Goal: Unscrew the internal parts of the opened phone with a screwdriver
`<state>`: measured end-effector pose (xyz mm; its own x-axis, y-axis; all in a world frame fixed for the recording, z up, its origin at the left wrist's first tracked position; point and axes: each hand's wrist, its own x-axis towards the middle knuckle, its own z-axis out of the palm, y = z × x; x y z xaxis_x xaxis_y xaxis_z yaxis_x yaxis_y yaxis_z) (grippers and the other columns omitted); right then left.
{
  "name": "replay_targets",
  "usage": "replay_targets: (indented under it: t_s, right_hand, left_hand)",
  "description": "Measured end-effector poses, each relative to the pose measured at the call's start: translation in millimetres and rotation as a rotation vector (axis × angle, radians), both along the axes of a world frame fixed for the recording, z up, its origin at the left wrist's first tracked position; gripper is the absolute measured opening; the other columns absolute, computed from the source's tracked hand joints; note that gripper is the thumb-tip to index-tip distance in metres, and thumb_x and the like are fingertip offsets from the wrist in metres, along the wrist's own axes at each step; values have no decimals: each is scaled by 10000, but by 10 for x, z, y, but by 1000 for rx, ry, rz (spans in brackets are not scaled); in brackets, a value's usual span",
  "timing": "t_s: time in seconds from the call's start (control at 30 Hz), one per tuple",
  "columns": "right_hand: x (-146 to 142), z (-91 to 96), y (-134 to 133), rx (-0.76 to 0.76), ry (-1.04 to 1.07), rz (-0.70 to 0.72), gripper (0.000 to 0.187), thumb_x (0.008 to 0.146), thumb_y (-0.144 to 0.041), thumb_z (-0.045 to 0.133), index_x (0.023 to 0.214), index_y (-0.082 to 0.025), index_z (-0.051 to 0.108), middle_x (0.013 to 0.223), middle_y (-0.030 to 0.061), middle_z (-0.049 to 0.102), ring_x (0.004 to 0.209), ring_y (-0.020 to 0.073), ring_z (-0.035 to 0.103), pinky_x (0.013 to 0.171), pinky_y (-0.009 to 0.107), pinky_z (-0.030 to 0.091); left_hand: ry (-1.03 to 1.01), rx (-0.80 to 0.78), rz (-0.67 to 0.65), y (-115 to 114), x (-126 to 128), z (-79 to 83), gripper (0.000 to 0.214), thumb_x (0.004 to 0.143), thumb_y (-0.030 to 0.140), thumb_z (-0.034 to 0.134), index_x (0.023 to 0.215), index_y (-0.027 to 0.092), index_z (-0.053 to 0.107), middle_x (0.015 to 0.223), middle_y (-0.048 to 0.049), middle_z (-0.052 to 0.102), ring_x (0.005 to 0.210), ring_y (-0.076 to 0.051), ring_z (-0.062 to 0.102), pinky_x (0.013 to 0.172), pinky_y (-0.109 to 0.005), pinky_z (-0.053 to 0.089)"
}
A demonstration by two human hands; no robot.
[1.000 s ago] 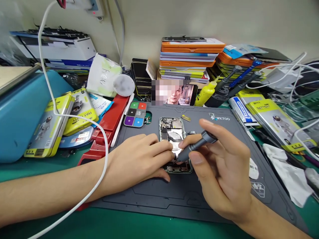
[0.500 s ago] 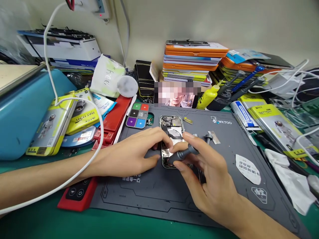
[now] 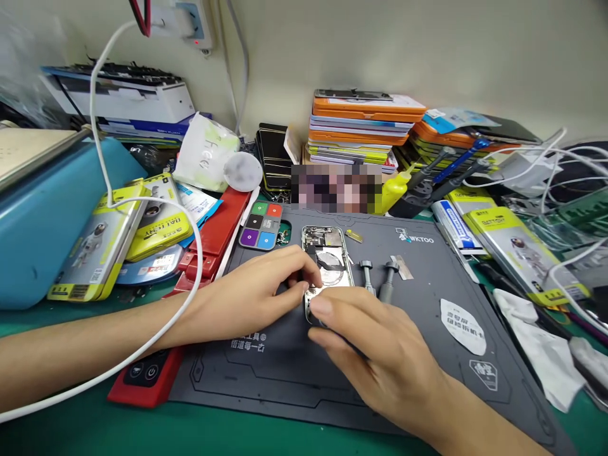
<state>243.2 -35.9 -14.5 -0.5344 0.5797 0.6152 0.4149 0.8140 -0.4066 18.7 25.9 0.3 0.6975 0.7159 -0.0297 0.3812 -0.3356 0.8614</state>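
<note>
An opened phone (image 3: 331, 259) lies on the dark grey mat, its circuit board, silver shields and a round coil exposed. My left hand (image 3: 273, 282) is at its left side, thumb and index finger closed on the frame's edge. At the lower end, my right hand (image 3: 380, 345) has thumb and index finger around the bottom edge, covering that corner. Whether a small part is also between those fingers is hidden. Just right of the phone, two grey screwdrivers, one nearer (image 3: 367, 275) and one farther (image 3: 388, 282), rest on the mat beside a small metal strip (image 3: 405, 267).
A colour-block tray (image 3: 260, 227) and a small yellow piece (image 3: 354, 235) sit around the phone. A white oval sticker (image 3: 462, 326) lies at right. Battery boxes (image 3: 525, 253) line the right side, and a white cable (image 3: 197, 278) hangs across my left forearm.
The grey screwdriver has left my right hand and lies on the mat beside the other one. My right hand has shifted left and down to the phone's lower end.
</note>
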Motion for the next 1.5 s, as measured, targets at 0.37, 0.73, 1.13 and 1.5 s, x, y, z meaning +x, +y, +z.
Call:
replay_targets:
  t_s: [0.37,0.73,1.13,1.5]
  right_hand:
    - [45,-40,7,-76,107,92,754,959,57,466,1673,-159,355,1444,132,681,1377,181,631,1118,327,598]
    - [37,-139,-34,-95,165,23,852,982,78,621,1718,-172,272,1601,151,611,1490,166,605,1248,295,530]
    - [52,-85,-78,-265,396,-153,814,993,23,628,1676,-355,396,1584,127,627,1104,210,788,794,312,718]
    - [105,-161,-104,-228,223,-104,886,943,82,652,1698,-296,383,1602,91,637,1339,246,727,1081,416,687]
  left_hand:
    - [103,134,-21,-199,-176,-17,143,1057,138,627,1142,253,618,1161,17,656,1117,-182,615,965,-298,475]
    - [128,245,-119,-150,-146,-90,91,1087,208,692,1149,275,687,1240,30,737,1185,-205,599,998,-318,476]
    - [96,-55,-28,-112,-184,-10,152,1151,358,582,1087,279,695,1103,30,715,1097,-172,623,952,-269,486]
    - [19,-336,130,-89,-246,78,545,1168,605,387,826,229,582,878,15,597,815,-180,522,747,-319,417]
